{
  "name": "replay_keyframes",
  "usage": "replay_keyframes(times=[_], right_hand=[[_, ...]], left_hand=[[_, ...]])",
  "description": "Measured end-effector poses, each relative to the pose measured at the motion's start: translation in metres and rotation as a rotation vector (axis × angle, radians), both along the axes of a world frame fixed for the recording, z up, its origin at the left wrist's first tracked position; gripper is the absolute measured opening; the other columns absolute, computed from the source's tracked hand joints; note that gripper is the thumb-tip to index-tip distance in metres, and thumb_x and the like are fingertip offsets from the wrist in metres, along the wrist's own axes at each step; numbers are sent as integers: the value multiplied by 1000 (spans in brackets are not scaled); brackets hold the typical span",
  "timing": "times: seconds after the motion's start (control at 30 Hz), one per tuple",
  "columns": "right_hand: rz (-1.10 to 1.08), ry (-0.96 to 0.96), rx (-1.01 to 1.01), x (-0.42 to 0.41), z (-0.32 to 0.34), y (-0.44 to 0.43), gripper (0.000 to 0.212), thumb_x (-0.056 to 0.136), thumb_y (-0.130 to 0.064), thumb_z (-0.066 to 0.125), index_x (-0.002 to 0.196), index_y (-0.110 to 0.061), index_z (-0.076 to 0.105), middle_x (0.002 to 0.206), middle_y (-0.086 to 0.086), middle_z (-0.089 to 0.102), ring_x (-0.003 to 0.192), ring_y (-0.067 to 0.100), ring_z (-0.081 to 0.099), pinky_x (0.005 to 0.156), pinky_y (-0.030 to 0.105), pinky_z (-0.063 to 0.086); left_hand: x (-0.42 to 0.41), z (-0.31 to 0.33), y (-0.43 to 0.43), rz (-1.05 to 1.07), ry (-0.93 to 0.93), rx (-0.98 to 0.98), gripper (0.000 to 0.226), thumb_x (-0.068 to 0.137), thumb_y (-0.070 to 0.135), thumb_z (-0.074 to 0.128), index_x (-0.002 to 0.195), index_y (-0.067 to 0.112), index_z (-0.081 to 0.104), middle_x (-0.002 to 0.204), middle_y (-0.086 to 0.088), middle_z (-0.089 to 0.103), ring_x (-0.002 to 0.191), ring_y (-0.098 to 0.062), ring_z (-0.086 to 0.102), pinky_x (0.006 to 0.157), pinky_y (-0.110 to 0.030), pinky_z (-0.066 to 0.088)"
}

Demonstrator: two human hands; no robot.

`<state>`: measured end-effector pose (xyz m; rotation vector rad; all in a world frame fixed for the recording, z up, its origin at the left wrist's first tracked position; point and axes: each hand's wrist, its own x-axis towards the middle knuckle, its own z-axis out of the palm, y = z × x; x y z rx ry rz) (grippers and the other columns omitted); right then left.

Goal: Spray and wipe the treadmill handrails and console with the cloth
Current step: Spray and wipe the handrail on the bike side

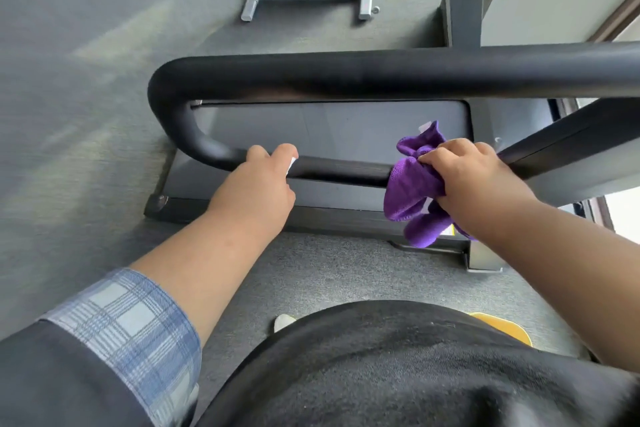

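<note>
The right hand clenches a purple cloth against the black treadmill handrail at 3 o'clock; the left hand grips the same handrail, something small and white beneath its fingers.

I see bare handrail between the left hand and the purple cloth bunched in the right hand. The upper rail runs across above, leaving an open loop between. The carpet floor at left lies open.
</note>
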<state>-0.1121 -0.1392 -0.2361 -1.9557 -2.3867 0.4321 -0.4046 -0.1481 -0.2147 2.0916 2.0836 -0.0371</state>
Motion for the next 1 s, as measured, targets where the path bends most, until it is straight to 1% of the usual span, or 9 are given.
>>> replay_keyframes(times=[0.13,0.27,0.4,0.47,0.53,0.6,0.67,0.8,1.0], right_hand=[[23,35,-1,4,0,-1,65,74,-6,77,134,-25,57,131,5,54,110,37,46,93,52,47],[13,189,125,14,14,-7,60,70,7,67,124,-18,67,122,11,61,110,42,53,95,48,44],[-62,305,154,21,42,-17,60,71,6,66,125,-21,66,127,8,60,120,35,51,102,43,42],[-61,263,137,25,57,-21,58,76,0,67,129,-25,64,130,6,58,122,34,49,103,44,43],[-15,112,99,30,70,-29,55,79,-11,71,131,-28,60,131,4,54,118,33,47,98,48,46],[42,-29,54,34,77,-39,65,71,-20,82,129,-30,56,128,0,51,113,32,46,89,45,48],[72,-93,32,39,77,-52,76,60,-19,89,126,-30,54,125,-2,52,108,30,48,79,40,47],[81,-41,132,49,68,-66,57,67,-3,75,118,-23,60,117,3,59,98,34,54,74,43,52],[108,28,87,50,68,-68,77,50,-10,88,118,-26,59,117,0,59,100,30,55,74,37,49]], left_hand=[[2,4,1,9,-4,34,29,88,14,50,110,29,40,92,-6,37,62,-27,48,58,-42,53],[18,14,0,3,-20,41,38,91,19,49,122,35,36,97,-5,39,71,-29,52,62,-42,53],[58,18,0,-80,-41,38,43,92,23,49,128,38,32,100,-4,38,72,-28,52,62,-41,52],[84,16,2,-148,-34,32,44,92,23,50,129,38,31,101,-5,39,71,-29,53,61,-40,51],[109,11,4,-220,-13,29,45,92,23,51,130,36,31,102,-6,40,71,-29,53,60,-40,51],[126,6,6,-270,1,28,42,91,20,52,126,33,33,101,-6,40,68,-29,52,57,-40,50],[135,1,7,-280,-7,16,37,88,17,53,119,30,37,97,-7,39,63,-29,51,54,-39,49],[141,-3,5,-239,-29,-21,33,87,14,51,113,31,40,97,-6,38,62,-29,51,54,-39,48],[138,0,-4,-169,-2,-16,35,86,16,54,115,31,40,98,-6,38,61,-29,51,54,-38,49]])
